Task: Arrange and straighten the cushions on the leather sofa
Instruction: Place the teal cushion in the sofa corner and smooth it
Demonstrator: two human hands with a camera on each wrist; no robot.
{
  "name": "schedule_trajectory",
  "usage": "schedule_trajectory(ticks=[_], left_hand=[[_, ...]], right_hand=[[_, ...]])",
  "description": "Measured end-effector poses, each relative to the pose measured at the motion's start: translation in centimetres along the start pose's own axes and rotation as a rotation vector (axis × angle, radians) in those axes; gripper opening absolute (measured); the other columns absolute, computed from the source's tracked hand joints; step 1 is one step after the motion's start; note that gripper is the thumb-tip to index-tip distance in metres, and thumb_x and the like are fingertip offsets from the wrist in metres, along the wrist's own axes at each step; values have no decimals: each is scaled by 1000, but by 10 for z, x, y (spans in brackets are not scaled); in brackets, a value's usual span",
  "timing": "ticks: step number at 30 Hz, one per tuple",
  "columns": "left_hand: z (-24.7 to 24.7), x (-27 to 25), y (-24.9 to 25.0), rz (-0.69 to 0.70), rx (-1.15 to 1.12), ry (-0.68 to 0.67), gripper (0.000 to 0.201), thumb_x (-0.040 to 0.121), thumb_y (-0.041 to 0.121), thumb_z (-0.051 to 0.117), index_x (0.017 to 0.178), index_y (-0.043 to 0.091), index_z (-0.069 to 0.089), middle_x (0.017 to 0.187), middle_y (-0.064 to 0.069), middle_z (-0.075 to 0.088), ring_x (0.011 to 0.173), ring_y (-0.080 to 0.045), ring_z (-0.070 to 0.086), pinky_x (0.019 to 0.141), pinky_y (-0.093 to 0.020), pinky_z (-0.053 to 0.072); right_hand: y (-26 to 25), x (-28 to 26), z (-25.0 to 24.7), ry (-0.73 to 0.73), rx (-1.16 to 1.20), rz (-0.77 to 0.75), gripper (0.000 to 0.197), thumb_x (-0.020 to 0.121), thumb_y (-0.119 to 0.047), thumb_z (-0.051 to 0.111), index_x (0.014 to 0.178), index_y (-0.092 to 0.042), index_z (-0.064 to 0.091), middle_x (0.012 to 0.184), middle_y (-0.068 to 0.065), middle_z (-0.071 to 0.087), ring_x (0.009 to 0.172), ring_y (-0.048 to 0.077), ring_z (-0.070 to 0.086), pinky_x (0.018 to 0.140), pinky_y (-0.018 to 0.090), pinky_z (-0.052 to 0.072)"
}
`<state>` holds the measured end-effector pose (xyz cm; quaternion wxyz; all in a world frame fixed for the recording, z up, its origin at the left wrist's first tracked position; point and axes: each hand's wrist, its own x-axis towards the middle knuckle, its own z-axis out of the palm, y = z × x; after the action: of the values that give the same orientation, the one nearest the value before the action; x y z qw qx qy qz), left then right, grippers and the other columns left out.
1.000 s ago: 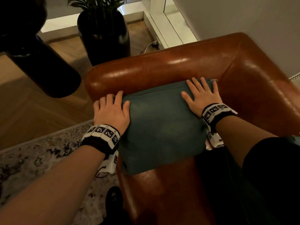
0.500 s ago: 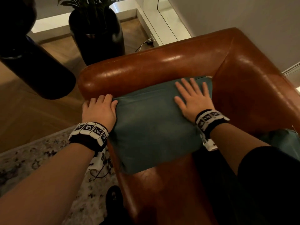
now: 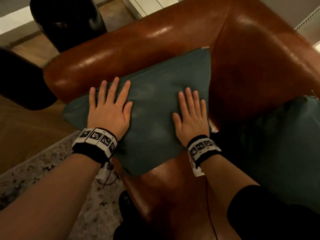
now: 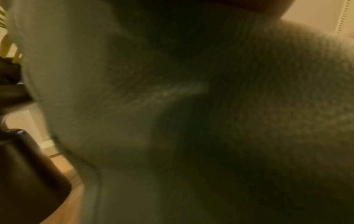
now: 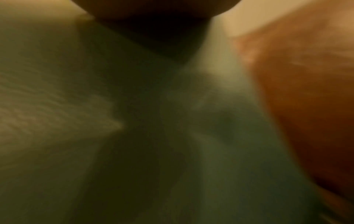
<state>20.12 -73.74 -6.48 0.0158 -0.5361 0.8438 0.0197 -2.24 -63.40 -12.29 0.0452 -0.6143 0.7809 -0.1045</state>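
Observation:
A teal cushion (image 3: 155, 94) leans against the armrest in the corner of the brown leather sofa (image 3: 259, 54). My left hand (image 3: 110, 101) lies flat on the cushion's left part, fingers straight and spread. My right hand (image 3: 191, 111) lies flat on its right part, close to the sofa's back. A second teal cushion (image 3: 284, 135) sits on the seat at the right, partly behind my right arm. Both wrist views are blurred and filled with teal fabric (image 4: 191, 121) (image 5: 114, 121); the fingers do not show there.
A black plant pot (image 3: 69, 21) stands on the wooden floor beyond the armrest. A dark rounded object (image 3: 20, 80) hangs at the left edge. A patterned rug (image 3: 43, 170) lies beside the sofa, and a dark shoe (image 3: 126, 200) is at its front corner.
My left hand moved from the cushion's left edge onto its face and flattened. My right hand slid down from the top corner toward the middle. The view shifted closer and downward.

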Motion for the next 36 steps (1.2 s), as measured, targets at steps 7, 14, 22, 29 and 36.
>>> schedule_trajectory(ticks=[7,14,22,29,36], left_hand=[[-5,-10,71,213,-30,182,69,93,57,30,154,29,12,163,-4,9,149,-36,4,118,-56,-1],[110,-110,39,798,337,-308,73,91,38,45,154,19,13,163,-1,3,149,-26,-8,118,-43,-20],[79,-123,26,604,112,-27,70,90,38,47,153,26,19,162,2,8,150,-29,3,119,-45,2],[33,-53,-2,-53,-7,122,64,96,56,28,153,35,8,162,7,2,150,-28,-2,120,-48,-7],[7,-43,3,-217,-129,206,67,96,51,25,155,26,5,163,-6,-3,149,-36,-6,119,-52,-5]], right_hand=[[37,4,-47,64,163,196,60,102,-43,19,154,-25,-5,164,0,-6,150,19,-9,121,47,-1],[47,60,-66,-168,-56,-85,67,99,-54,20,154,-28,-10,163,-4,-11,150,15,-9,120,50,-1],[6,40,-69,18,33,-183,63,101,-37,30,155,-21,2,164,2,1,151,21,-5,121,50,0],[2,39,-35,-95,-150,-286,65,99,-54,21,155,-28,0,164,-2,1,150,17,-5,121,46,0],[-21,54,-61,-8,-105,-250,63,100,-45,21,155,-22,1,163,2,-5,150,25,-8,120,54,0]])
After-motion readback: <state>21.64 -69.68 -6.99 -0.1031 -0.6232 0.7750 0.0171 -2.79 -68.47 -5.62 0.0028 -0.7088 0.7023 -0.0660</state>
